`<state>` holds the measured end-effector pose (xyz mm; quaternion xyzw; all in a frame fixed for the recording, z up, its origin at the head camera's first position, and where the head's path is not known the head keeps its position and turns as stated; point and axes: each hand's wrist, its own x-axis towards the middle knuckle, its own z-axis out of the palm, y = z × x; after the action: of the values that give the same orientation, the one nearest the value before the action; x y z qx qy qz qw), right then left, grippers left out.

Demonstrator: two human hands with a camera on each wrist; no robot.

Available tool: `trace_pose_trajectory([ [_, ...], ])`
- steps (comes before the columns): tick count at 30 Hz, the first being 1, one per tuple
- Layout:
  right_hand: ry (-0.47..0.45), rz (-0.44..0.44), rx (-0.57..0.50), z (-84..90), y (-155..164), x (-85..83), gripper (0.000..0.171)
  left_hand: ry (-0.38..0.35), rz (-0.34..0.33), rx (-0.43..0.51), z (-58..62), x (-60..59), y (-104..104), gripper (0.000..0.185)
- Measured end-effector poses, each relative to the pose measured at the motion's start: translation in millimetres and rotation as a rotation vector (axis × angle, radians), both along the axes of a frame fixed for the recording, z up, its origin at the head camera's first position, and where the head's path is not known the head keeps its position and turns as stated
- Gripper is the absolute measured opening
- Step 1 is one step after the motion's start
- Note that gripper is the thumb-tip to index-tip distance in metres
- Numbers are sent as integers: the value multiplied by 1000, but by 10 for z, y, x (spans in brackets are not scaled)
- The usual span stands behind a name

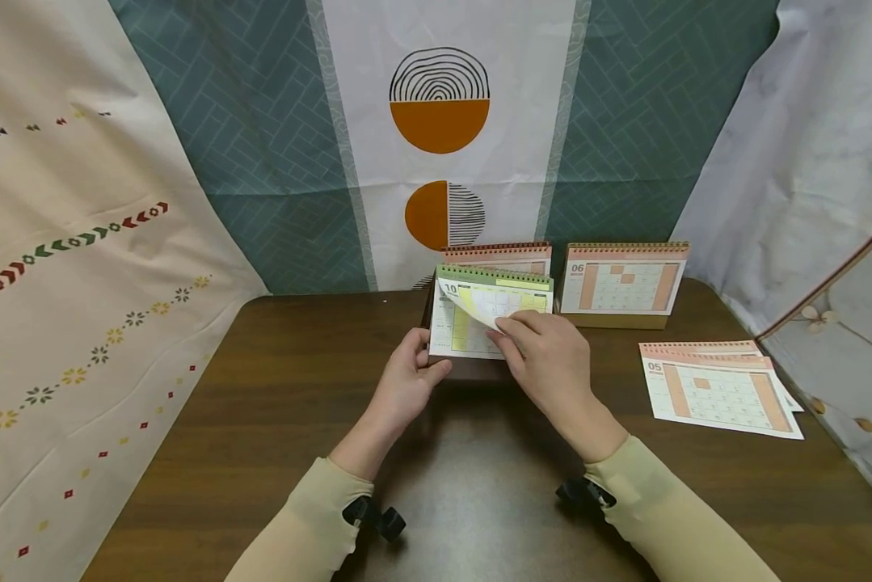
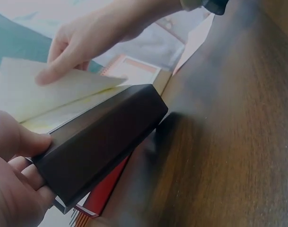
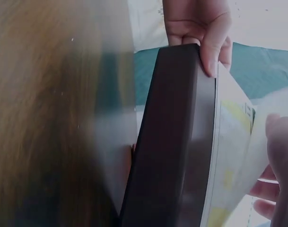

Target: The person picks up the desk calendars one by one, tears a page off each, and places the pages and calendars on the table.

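Observation:
A desk calendar with a green spiral-bound top (image 1: pixel 494 274) and yellow-marked pages is held up in front of the cloth backdrop. Its dark brown stand (image 2: pixel 106 137) shows from below in both wrist views. My left hand (image 1: pixel 409 368) grips the stand's lower left corner, thumb on the front edge and fingers underneath. With thumb and fingertips, my right hand (image 1: pixel 548 356) pinches the top page (image 2: pixel 58 90), marked 10. That page curls up at its left side, and another yellow-marked page (image 3: pixel 229 156) shows beneath it.
Behind stands a calendar with a red spiral (image 1: pixel 497 255), partly hidden. An orange calendar (image 1: pixel 621 287), showing 06, stands to its right on a tan base. Loose orange sheets (image 1: pixel 719 392), the top one marked 05, lie at the right of the brown table (image 1: pixel 261 453).

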<state>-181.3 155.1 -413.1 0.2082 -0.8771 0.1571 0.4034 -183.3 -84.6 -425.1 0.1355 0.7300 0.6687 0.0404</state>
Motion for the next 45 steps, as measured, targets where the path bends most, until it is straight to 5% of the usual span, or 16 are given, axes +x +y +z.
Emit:
trace_pose_trajectory([
  [22,46,-15,-42,-97,-94,18,18,59,-153,-210,123,15,-62,62],
  [32,47,-12,-37,-132,-144,77,19,55,18,-276,159,36,-85,24],
  [45,12,43,34,21,-198,128,17,86,59,-324,165,26,-129,15],
])
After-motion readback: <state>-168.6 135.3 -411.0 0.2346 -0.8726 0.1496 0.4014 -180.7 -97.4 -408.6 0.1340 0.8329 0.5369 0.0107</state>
